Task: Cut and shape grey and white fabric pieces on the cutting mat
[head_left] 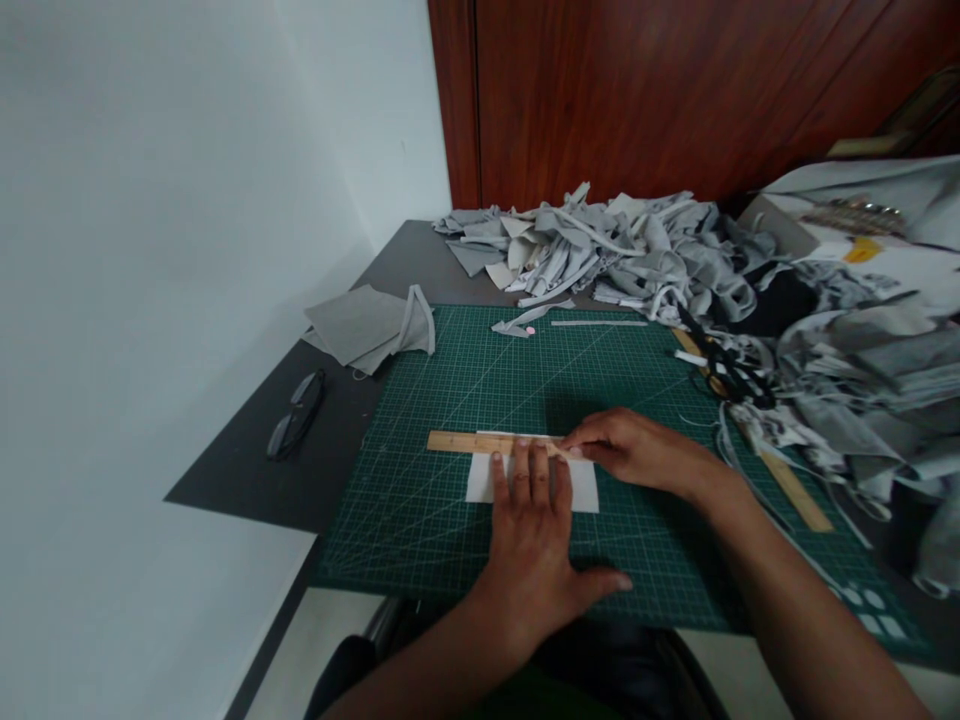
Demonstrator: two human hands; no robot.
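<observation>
A wooden ruler lies across the upper part of a white cloth piece on the green cutting mat. My left hand presses down flat, its fingers spread, with the fingertips on the ruler and the cloth and the thumb out to the right. At the ruler's right part, my right hand is closed, thumb and fingers pinched together close to the wood. Whatever is between those fingertips is too small to make out.
Grey cloth pieces and glasses lie at left. A heap of grey scraps stands behind the mat. Scissors, a second wooden ruler and more scraps are at right. A small pink piece lies near the mat's back edge.
</observation>
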